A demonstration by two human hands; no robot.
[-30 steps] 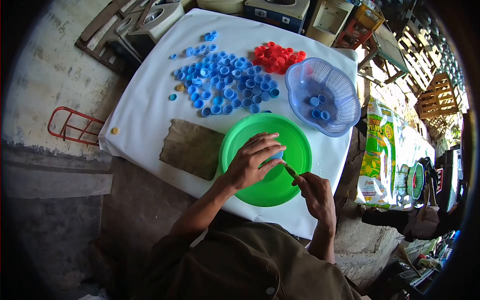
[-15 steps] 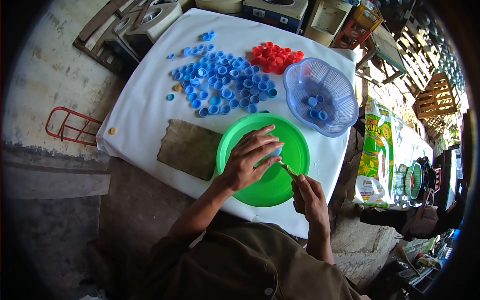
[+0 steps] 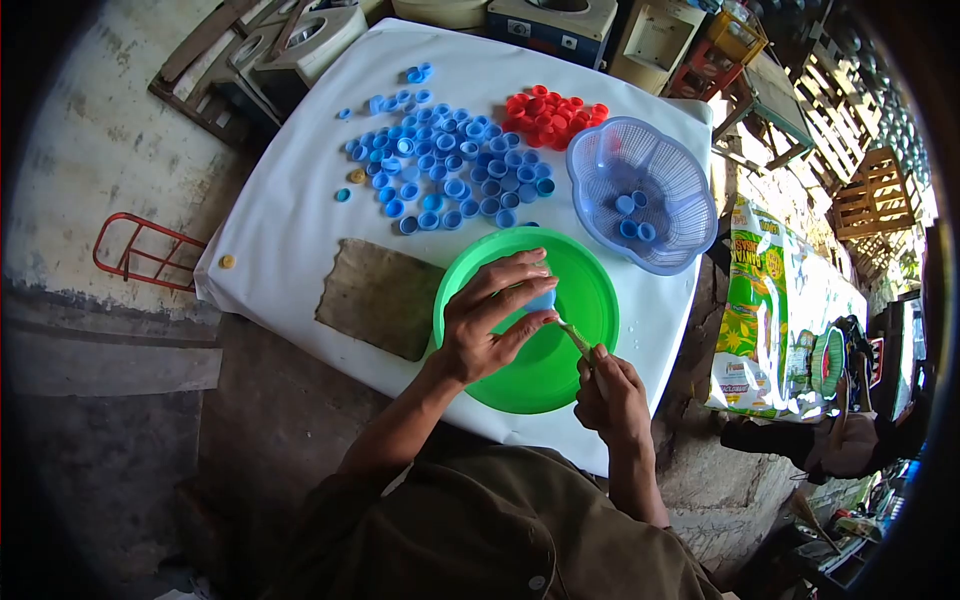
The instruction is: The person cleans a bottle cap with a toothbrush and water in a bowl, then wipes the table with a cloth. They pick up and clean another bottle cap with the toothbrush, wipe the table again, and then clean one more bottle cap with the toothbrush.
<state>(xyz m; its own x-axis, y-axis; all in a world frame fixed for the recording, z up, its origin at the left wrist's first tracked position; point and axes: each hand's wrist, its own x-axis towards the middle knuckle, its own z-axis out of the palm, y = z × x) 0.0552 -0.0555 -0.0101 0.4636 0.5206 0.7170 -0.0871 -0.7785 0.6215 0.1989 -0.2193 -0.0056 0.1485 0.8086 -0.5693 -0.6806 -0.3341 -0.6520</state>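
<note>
Over a green basin (image 3: 592, 375), my left hand (image 3: 490, 320) grips a light-blue bottle cap (image 3: 541, 301) between thumb and fingers. My right hand (image 3: 613, 395) is closed round the handle of a toothbrush (image 3: 576, 338), its head at the cap. Part of the cap is covered by my fingers. Beyond the basin lie many blue bottle caps (image 3: 454, 188) in a loose spread, and a heap of red bottle caps (image 3: 545, 118). Several blue caps (image 3: 638, 231) sit inside a blue plastic basket (image 3: 672, 262) to the right.
A dark, worn rectangular sheet (image 3: 378, 300) lies left of the basin on the white-covered table (image 3: 275, 235). A yellowish cap (image 3: 227, 262) is near the left edge. Machines (image 3: 552, 28) stand behind the table. A printed sack (image 3: 752, 300) is at the right.
My right hand and the toothbrush have shifted slightly left. My left hand has tilted a little, with the cap still in its fingers.
</note>
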